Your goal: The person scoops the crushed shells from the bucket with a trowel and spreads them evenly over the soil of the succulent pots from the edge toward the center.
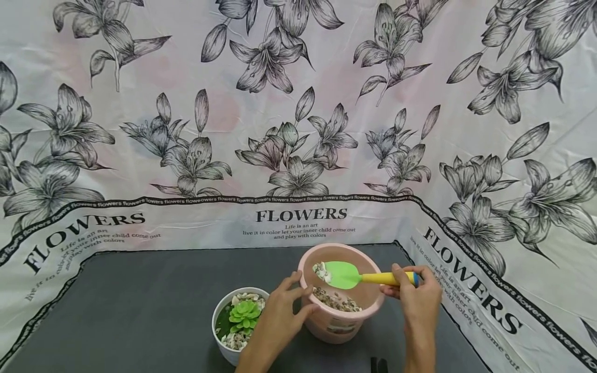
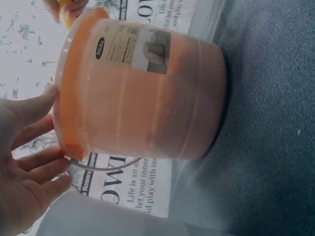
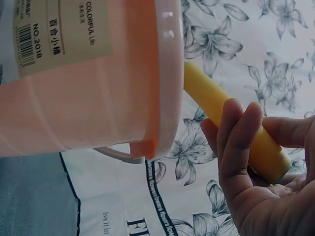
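Observation:
Above the mouth of a pink plastic bucket (image 1: 336,326), my right hand (image 1: 416,295) grips the yellow handle of a toy shovel (image 1: 342,274). Small white pebbles (image 1: 322,272) lie at the tip of its green blade. Brownish gravel (image 1: 338,300) covers part of the bucket's bottom. My left hand (image 1: 282,316) touches the bucket's left rim with spread, fairly straight fingers (image 2: 42,158) and thumb. In the right wrist view, fingers and thumb wrap the shovel handle (image 3: 266,152), while the bucket hides the blade.
Left of the bucket stands a white pot (image 1: 228,352) with a green succulent (image 1: 244,316) and pale stones, partly behind my left forearm. A small black object (image 1: 379,365) lies at the front edge of view. Flower-printed cloth (image 1: 298,155) surrounds the dark grey table surface (image 1: 140,305).

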`<state>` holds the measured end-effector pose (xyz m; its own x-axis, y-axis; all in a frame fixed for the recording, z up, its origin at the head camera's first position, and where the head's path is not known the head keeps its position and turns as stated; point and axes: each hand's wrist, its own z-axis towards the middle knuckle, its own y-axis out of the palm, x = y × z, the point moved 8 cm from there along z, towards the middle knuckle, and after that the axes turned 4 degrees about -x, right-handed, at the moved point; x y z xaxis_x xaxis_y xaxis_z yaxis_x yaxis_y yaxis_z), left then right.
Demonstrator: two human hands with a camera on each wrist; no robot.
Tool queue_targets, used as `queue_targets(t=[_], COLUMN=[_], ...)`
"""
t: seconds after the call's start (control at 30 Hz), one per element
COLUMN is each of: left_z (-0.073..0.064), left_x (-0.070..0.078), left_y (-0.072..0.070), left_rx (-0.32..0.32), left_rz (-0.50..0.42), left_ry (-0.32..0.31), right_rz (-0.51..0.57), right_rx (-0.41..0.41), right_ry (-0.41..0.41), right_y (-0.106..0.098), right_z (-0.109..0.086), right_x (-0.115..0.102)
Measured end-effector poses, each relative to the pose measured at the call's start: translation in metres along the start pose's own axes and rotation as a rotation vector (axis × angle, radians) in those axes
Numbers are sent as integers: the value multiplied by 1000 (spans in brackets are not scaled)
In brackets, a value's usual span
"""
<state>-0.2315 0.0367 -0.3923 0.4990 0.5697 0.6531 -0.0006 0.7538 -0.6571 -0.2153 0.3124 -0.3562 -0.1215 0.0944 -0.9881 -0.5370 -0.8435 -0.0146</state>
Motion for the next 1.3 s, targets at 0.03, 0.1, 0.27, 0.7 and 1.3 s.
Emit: queue_targets(t=[0.03,0.1,0.27,0.7,1.3], left_z=[0,0,0,-2,-45], left_x=[-1,-1,-2,-12,-55], left_y=[0,0,-2,-7,-75], left_rx=[0,2,21,-12,127], left_rz=[2,4,-3,-34,113], left_ry=[0,4,14,-15,-105], right_rz=[2,1,14,39,100], right_rx=[-1,-5,-22,-33,-115], right_ry=[3,4,1,-14,4], right_y=[0,-1,2,7,33], right_z=[0,-1,-2,-6,-21], right_x=[0,-1,-2,-7,-16])
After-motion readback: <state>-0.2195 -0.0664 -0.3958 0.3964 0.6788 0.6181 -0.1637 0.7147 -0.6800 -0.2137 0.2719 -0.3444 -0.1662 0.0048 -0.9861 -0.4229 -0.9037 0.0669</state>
